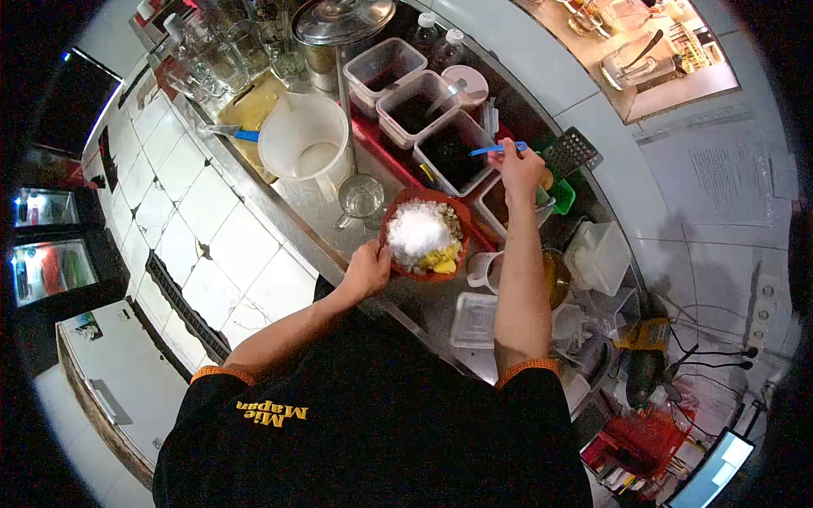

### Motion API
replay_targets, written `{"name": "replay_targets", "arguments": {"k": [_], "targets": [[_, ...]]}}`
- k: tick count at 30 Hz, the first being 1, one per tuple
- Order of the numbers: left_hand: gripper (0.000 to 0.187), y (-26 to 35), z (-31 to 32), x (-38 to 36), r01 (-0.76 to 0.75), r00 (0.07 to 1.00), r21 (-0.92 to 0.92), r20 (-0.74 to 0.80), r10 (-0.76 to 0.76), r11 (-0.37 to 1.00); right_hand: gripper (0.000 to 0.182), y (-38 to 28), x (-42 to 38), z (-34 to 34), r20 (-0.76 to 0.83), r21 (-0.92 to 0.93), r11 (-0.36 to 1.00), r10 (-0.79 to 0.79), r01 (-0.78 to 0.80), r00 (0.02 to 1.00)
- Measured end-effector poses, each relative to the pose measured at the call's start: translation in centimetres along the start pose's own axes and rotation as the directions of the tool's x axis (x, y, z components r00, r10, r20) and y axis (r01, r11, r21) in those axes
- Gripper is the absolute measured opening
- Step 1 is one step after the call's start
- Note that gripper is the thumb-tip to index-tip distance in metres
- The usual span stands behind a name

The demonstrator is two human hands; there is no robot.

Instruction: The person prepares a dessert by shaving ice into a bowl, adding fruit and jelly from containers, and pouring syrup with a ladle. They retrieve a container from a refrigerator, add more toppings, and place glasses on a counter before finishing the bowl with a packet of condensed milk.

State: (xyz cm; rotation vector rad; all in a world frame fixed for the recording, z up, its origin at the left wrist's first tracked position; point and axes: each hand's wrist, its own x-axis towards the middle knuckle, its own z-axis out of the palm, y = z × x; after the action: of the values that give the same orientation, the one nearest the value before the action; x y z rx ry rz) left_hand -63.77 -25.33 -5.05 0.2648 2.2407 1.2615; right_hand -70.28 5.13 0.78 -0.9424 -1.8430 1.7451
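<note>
L hand (366, 269) grips bowl (423, 233).

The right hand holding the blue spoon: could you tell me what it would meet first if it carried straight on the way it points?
Probably the plastic tub of dark filling: the right hand points the blue spoon over it, though height above is unclear.

Left hand (366, 269): grips the near rim of the red bowl (398, 254).
Red bowl: on the tabletop (305, 199), heaped with white shaved ice and yellow pieces.
Right hand (518, 167): holds a blue spoon (494, 150) over a dark-filled container (453, 152).
White jug (303, 140): behind a glass mug (362, 197).
</note>
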Motion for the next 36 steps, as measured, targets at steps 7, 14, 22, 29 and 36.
{"name": "replay_targets", "arguments": {"k": [7,14,22,29,36], "targets": [[0.031,-1.0,0.2,0.8,0.028,0.999,0.001,0.038,-0.028,1.0,0.023,-1.1,-1.8,-1.4,-0.14,0.095,0.994,-0.04,0.054,0.989],[0.033,0.7,-1.1,1.3,0.018,0.992,0.008,0.124,-0.019,1.0,0.022,-1.8,-2.9,-2.3,-0.128,0.108,0.991,-0.065,0.079,0.99],[0.029,1.9,-2.1,1.5,-0.015,0.983,0.068,0.182,0.003,0.998,0.022,-2.1,-4.4,-2.8,-0.143,0.224,0.97,-0.06,0.092,0.988],[0.029,4.4,-4.1,0.5,-0.091,0.978,0.1,0.196,0.07,0.991,0.021,-4.8,-12.4,-3.7,0.003,0.117,0.96,-0.255,0.253,0.967],[0.028,6.2,-5.4,-0.4,-0.086,0.959,0.12,0.28,0.049,0.989,0.016,-3.0,-16.8,-4.7,0.413,-0.241,0.376,-0.794,0.895,0.445]]}}
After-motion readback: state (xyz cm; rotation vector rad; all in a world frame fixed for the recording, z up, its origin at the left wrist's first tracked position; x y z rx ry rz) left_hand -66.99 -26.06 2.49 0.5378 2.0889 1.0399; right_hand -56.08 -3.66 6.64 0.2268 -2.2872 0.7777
